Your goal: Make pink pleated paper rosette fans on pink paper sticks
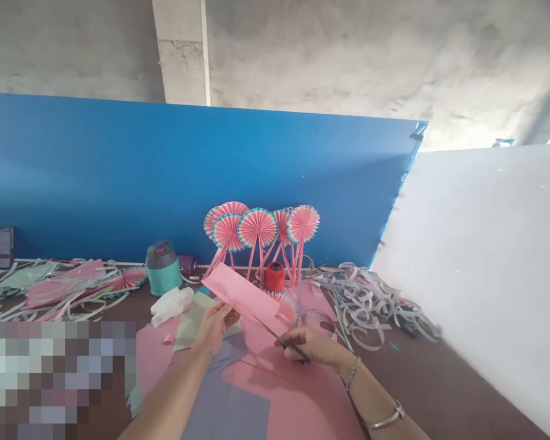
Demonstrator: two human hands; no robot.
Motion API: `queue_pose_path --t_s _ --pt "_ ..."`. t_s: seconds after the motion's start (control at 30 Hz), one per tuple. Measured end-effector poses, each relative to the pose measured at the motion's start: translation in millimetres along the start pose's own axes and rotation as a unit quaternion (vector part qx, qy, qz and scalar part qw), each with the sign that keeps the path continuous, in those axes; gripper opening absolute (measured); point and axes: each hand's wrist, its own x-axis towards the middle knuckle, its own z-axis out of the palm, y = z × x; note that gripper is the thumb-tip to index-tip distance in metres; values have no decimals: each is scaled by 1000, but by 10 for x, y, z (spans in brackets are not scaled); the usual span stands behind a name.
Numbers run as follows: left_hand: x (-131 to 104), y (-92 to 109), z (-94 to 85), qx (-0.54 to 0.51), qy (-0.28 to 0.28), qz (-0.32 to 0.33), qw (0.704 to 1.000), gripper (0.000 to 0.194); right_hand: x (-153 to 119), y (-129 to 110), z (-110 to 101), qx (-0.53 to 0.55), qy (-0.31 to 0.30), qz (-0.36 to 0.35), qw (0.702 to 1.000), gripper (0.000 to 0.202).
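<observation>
My left hand (216,325) pinches the lower left edge of a pink paper strip (242,291), which is held tilted above the table. My right hand (308,345) is closed round the dark handles of a pair of scissors (272,333); their blades point up and left along the lower edge of the strip. Whether the blades are parted is too small to tell. Beneath both hands lie pink sheets (311,397) and grey-purple sheets (231,409). A pale green sheet (187,327) lies beside my left hand.
Pink pleated paper fans (258,228) on sticks stand against the blue partition (187,165). A red spool (275,278) is before them, a teal container (164,269) and white plastic (172,305) left. Curled paper strips (366,305) heap at the right; more scraps (68,287) lie left, near a phone (2,246).
</observation>
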Motion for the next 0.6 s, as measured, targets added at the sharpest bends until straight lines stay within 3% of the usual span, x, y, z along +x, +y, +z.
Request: queue_pose_path --t_s 0.6 --pt "-1 4 -1 -9 8 -9 1000 34 -1 13 10 -2 5 -1 1000 54"
